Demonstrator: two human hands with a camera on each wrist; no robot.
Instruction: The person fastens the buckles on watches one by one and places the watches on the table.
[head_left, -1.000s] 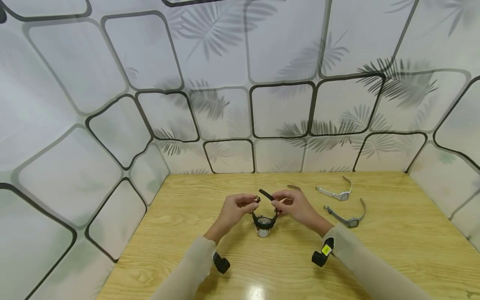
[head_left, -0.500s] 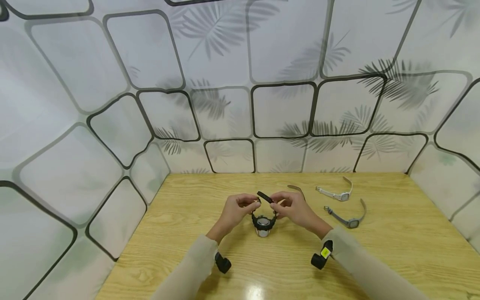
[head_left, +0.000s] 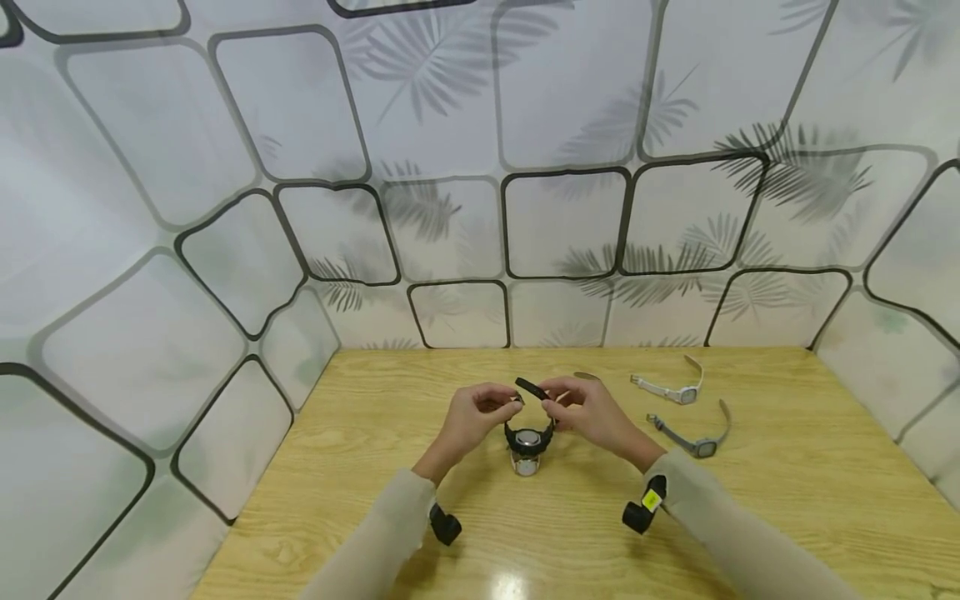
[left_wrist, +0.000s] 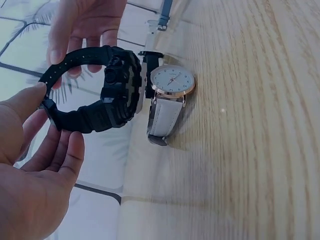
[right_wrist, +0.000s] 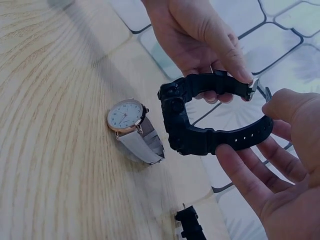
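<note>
A black sports watch [head_left: 528,439] is held up by both hands, its strap bent into a loop above the dial. My left hand [head_left: 467,423] pinches the end with the metal buckle [right_wrist: 253,89]. The holed strap end [right_wrist: 250,136] is between the thumb and fingers of my right hand [head_left: 588,410]; its tip points up and left past the buckle in the head view. In the right wrist view the two ends come close together. Just behind the black watch, in the left wrist view, a white-strapped watch with a rose-gold rim [left_wrist: 172,80] stands on the table.
To the right on the wooden table [head_left: 360,500] lie a white watch [head_left: 687,395] and a grey-blue watch [head_left: 705,448]. A brown strap [head_left: 586,376] shows partly behind my right hand. Patterned fabric walls [head_left: 450,233] enclose the table at the back and sides.
Both hands stay nearly in place with the black watch. The strap tip and the right fingers shift slightly, and the brown strap behind shows less than half a second ago.
</note>
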